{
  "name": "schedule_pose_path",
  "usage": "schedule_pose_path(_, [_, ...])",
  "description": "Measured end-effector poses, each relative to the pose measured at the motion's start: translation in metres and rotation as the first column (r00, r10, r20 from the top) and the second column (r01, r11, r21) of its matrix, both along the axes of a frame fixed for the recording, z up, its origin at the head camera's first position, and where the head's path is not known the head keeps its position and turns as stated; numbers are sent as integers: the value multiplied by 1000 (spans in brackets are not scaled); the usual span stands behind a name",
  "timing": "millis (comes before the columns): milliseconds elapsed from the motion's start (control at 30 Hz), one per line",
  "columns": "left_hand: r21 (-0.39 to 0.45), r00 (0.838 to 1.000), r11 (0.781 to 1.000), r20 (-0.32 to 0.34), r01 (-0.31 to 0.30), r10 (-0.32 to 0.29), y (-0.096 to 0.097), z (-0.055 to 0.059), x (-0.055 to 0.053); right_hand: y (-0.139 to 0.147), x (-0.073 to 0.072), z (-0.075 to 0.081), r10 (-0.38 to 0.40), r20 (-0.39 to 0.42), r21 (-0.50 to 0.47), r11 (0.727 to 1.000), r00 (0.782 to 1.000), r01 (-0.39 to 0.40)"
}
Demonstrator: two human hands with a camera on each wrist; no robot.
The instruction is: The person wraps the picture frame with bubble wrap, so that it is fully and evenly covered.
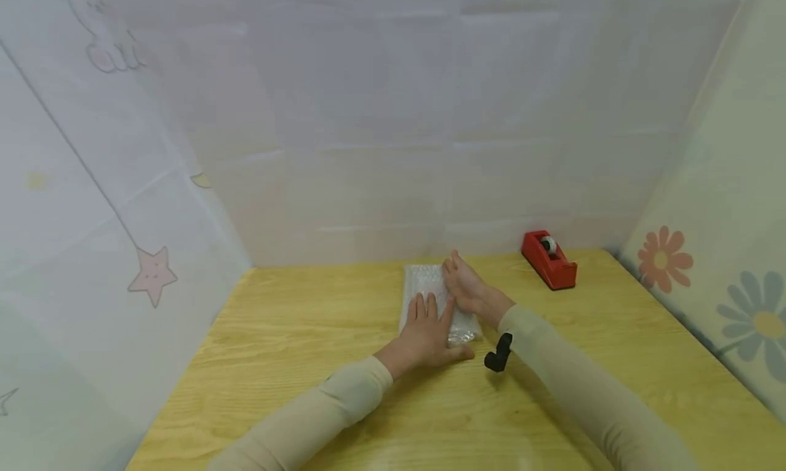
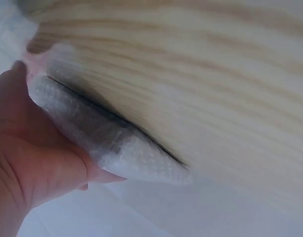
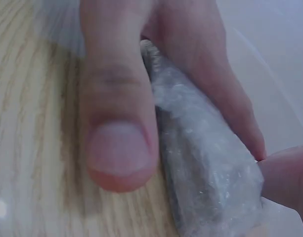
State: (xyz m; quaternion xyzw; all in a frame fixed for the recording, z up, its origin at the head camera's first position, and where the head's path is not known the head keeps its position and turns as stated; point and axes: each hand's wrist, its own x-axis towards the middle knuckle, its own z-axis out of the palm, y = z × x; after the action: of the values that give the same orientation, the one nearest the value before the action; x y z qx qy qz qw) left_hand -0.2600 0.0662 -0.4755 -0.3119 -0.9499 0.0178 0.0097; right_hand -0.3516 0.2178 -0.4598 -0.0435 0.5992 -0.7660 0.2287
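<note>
A flat package in clear bubble wrap (image 1: 422,277) lies on the table near its back edge. My left hand (image 1: 424,338) rests palm down on it, fingers straight and spread over the wrap, the thumb out towards the near right corner. My right hand (image 1: 469,288) lies along the package's right side. In the right wrist view the right thumb (image 3: 119,133) stretches beside the bubble-wrapped edge (image 3: 205,158), while a straight finger reaches across the wrap. Through the wrap in the left wrist view, a dark flat item (image 2: 92,123) shows.
A red tape dispenser (image 1: 551,261) with a roll of tape stands at the back right of the wooden table (image 1: 295,348). White cloth (image 1: 368,150) hangs behind the table, and printed cloths flank both sides. A black camera mount (image 1: 499,353) sticks out from the right wrist.
</note>
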Motion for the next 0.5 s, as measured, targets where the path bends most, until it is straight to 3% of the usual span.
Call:
schedule_pose_path(133, [8, 999, 1000, 23, -25, 24, 1, 2, -2, 7, -3, 4, -5, 53, -73, 997, 999, 9])
schedule_pose_path(300, [-17, 999, 1000, 38, -1, 1, -1, 3, -4, 13, -5, 8, 17, 84, -91, 996, 996, -10])
schedule_pose_path(500, [-102, 997, 994, -62, 46, -53, -4, 1, -4, 14, -4, 15, 12, 76, -69, 998, 997, -7])
